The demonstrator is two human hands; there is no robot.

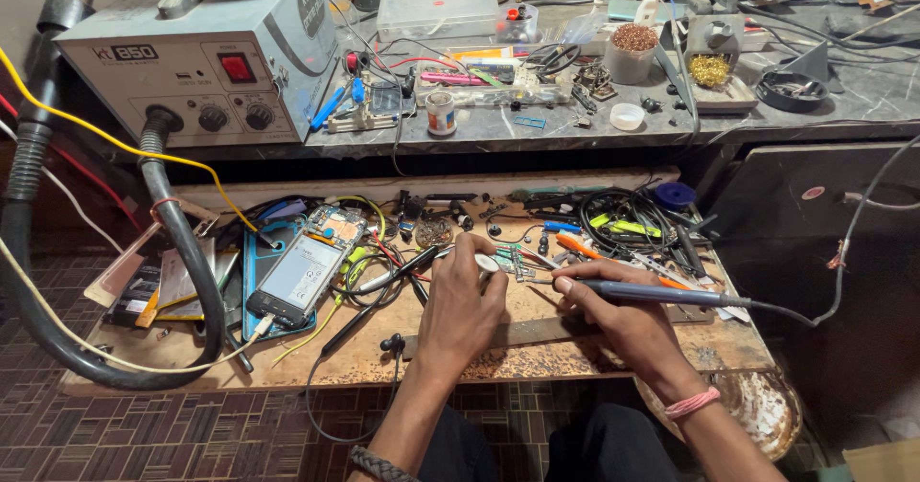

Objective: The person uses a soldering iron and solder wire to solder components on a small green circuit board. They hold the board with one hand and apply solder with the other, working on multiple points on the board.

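1. Holding a blue-handled soldering iron [652, 293] low over the wooden bench [575, 343], the right hand [613, 314] points the tip left, toward a small white part [487, 263] pinched in the left hand [467, 295]. A slip of the tip could, I judge, burn those left fingers [476, 252], since tip and fingertips sit just beside each other.

2. Loose wires, tweezers and small screws lie crowded around the work spot. A hot tip drifting sideways may scorch the red and yellow wires [369, 252] near the left hand.

3. An opened phone [299, 276] rests face-up on a blue mat, left of the left hand. An elbow or cord snag could drag it, as the iron's cord [824, 309] trails off the bench edge to the right.

4. A thick black hose [182, 252] from the grey hot-air station [201, 56] loops across the bench's left side; a tug there might sweep parts off.

5. Left hand pose: wrist straight, back of hand up, fingers closed narrowly on the small white part, held just above the bench.

6. Right hand pose: wrist bent inward, fingers wrapped in a pen grip around the iron's handle, forearm coming in from the lower right, a pink band [692, 402] at the wrist.
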